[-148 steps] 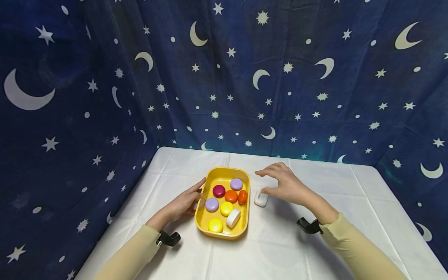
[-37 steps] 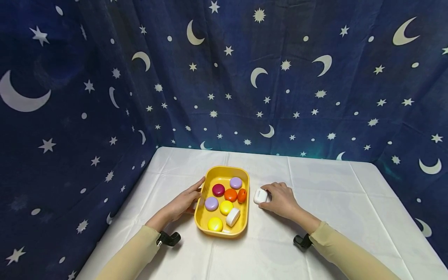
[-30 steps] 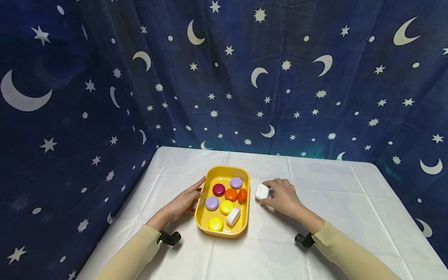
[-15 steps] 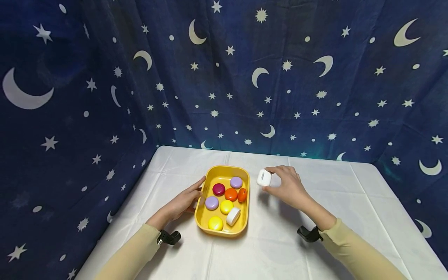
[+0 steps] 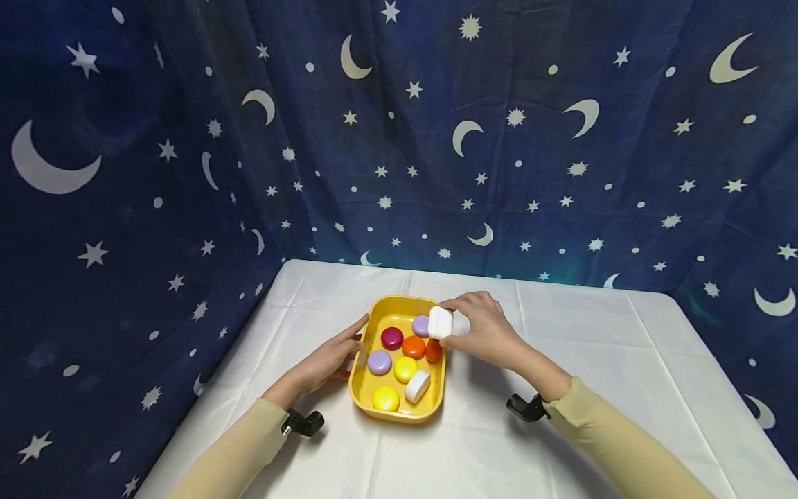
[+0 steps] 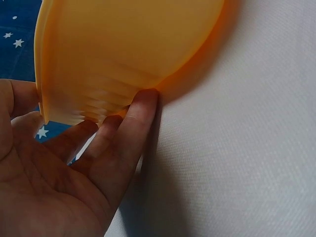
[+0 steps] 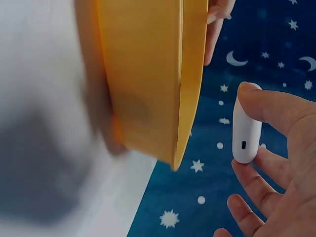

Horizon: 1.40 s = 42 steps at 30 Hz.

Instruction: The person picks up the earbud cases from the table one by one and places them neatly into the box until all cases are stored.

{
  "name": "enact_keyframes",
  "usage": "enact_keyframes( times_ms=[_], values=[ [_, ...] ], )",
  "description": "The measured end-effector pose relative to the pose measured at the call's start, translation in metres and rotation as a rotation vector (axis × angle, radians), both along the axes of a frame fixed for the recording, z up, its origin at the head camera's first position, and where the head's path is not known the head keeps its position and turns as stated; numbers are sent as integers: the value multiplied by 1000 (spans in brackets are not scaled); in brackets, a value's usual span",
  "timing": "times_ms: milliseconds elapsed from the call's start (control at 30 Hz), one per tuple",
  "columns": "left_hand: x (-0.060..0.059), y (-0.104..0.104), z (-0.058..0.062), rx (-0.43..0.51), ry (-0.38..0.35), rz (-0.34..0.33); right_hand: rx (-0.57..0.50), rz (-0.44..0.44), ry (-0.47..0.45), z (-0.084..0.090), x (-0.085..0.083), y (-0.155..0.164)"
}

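Observation:
My right hand (image 5: 483,331) pinches a small white earbud case (image 5: 439,322) between thumb and fingers, holding it in the air over the right rim of the yellow tray (image 5: 368,336). The right wrist view shows the case (image 7: 245,132) in my fingers beside the tray's wall (image 7: 148,74). My left hand (image 5: 327,360) rests with straight fingers against the tray's left side; its fingers (image 6: 133,123) touch the tray's outer wall (image 6: 123,54). Inside the tray lie several round lids in purple, maroon, orange and yellow, plus a white one (image 5: 416,387).
A white cloth covers the table (image 5: 561,388). A dark blue curtain with moons and stars (image 5: 436,138) hangs close behind and to the left. Black wrist mounts sit on both sleeves.
My right hand gripped the white case on the cloth right of the tray, lifted it, and carried it left over the tray's right rim. The left hand has stayed put.

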<state>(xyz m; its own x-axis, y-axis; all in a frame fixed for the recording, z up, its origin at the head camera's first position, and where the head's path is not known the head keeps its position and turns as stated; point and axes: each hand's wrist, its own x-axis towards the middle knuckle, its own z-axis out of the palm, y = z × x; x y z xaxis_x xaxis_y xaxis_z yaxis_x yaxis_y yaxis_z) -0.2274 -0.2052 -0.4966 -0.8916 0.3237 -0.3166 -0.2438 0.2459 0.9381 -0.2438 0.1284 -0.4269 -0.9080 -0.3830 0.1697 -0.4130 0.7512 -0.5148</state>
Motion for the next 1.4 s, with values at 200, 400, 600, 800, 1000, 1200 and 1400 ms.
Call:
enact_keyframes(
  times_ms=[200, 400, 600, 800, 1000, 1200, 1400],
  values=[
    [0, 0, 1, -3, 6, -6, 55, 65, -28, -2, -2, -20],
    [-1, -1, -1, -8, 6, -6, 132, 161, -51, -6, -3, -38],
    [-2, -1, -1, -2, 12, -11, 149, 246, -95, -8, -2, -52],
    [-2, -3, -2, 8, 16, -30, 190, 344, -96, -11, -1, -62],
    [-1, -3, -3, 23, 12, -47, 235, 411, -65, -13, 1, -70],
    [-1, -1, -2, 8, 11, -32, 209, 403, -65, -11, 3, -66],
    [-1, -1, -1, -22, 12, -6, 158, 334, -81, -9, 1, -50]
  ],
)
